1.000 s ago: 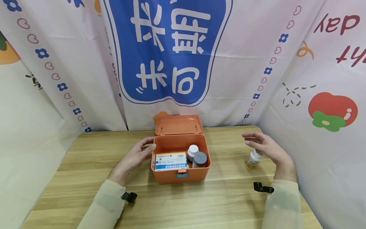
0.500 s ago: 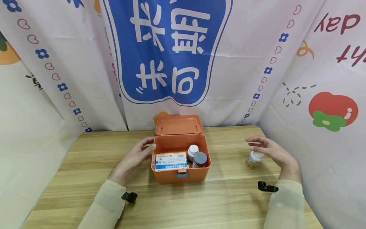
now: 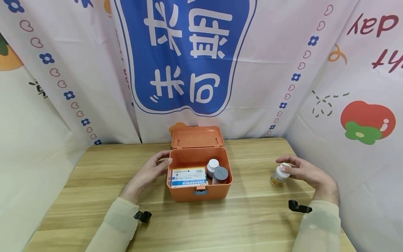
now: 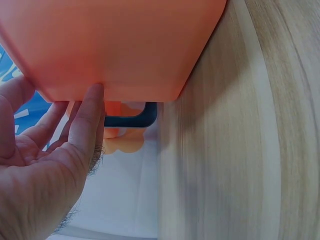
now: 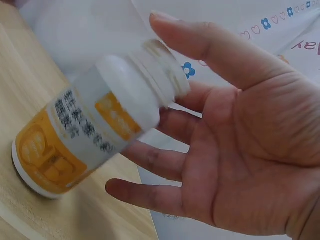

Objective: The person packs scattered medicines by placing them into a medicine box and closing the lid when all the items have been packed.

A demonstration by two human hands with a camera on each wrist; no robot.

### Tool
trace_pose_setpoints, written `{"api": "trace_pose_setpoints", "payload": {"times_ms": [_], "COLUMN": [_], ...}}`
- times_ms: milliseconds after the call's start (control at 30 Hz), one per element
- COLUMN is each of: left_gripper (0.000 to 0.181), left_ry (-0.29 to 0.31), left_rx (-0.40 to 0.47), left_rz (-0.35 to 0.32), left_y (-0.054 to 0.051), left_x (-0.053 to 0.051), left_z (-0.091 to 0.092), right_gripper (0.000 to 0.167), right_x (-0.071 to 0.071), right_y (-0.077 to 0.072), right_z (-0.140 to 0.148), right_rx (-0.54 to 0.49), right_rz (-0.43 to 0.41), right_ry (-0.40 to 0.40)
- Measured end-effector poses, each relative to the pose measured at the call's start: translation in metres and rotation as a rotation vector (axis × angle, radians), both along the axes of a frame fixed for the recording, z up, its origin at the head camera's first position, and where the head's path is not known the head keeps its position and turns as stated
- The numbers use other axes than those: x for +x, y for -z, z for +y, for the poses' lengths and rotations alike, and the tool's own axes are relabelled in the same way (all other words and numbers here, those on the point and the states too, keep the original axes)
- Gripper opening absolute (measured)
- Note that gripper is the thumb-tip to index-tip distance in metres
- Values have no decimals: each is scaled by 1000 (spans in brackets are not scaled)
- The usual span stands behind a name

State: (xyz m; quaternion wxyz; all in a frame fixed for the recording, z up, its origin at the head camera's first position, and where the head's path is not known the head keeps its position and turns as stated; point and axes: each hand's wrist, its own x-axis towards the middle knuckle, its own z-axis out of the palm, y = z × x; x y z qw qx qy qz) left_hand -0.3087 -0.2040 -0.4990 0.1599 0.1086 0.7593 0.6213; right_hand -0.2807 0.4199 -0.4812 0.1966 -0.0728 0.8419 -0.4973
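Note:
In the head view an orange box stands on the table with its lid raised at the back. My left hand rests against the box's left side, its extended fingertips touching the wall in the left wrist view. To the right, a white pill bottle with a yellow label stands upright. My right hand is around its cap end; the right wrist view has the thumb apart from the bottle, with loosely spread fingers behind it.
Inside the box are a blue-and-white medicine carton, a white-capped bottle and a grey-capped jar. Printed cloth hangs behind and beside the wooden table.
My right hand has moved down and to the right, from above the bottle to around its cap. The left hand, the box and the bottle stay in place.

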Motion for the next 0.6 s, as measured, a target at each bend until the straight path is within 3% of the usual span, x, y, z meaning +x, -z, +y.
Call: {"api": "trace_pose_setpoints", "payload": {"times_ms": [200,600], "left_gripper": [66,66], "left_ry": [-4,-4], "left_rx": [2,-4], "left_rz": [-2,-2], "left_y": [0,0], "left_x": [0,0], "left_z": [0,1], "right_gripper": [49,47], "right_x": [3,-4], "right_y": [3,9], "right_z": [4,-3], "right_rx": [-92,-125], "right_rz": [-58,34], "right_ry": [-21,-60]}}
